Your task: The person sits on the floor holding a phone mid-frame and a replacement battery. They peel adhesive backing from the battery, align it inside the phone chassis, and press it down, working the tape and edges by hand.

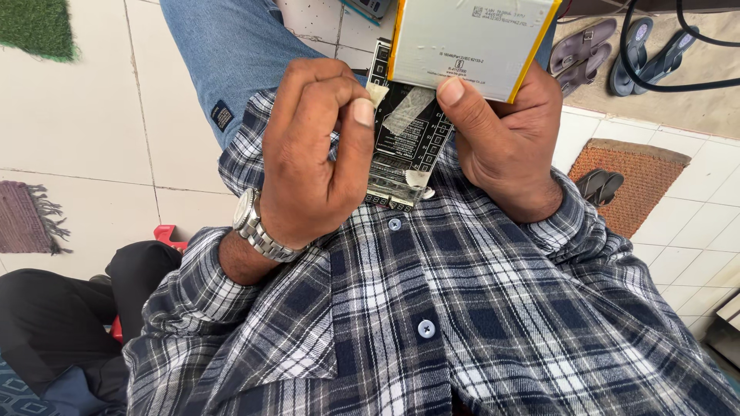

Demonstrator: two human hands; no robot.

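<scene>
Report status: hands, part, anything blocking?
Left hand pinching pale tape strip. Right hand gripping silver flat battery pack with black circuit strip. Nothing blocking.

I see a matt silvery foil battery pack [470,42] edged in yellow tape, a glossy black plastic board [405,142], a polished metal watch [258,227] and a soft woven plaid shirt [462,308].

The flat battery pack [469,42] at the far side is silvery grey with yellow edges, and the circuit board [407,131] just near it is black with white markings. The shirt [462,323] is a navy, grey and white plaid with blue buttons, the wristwatch [258,227] silver. Far left lies a green mat [35,27], at the right an orange-brown doormat [640,181], on white tiles [85,115].
</scene>
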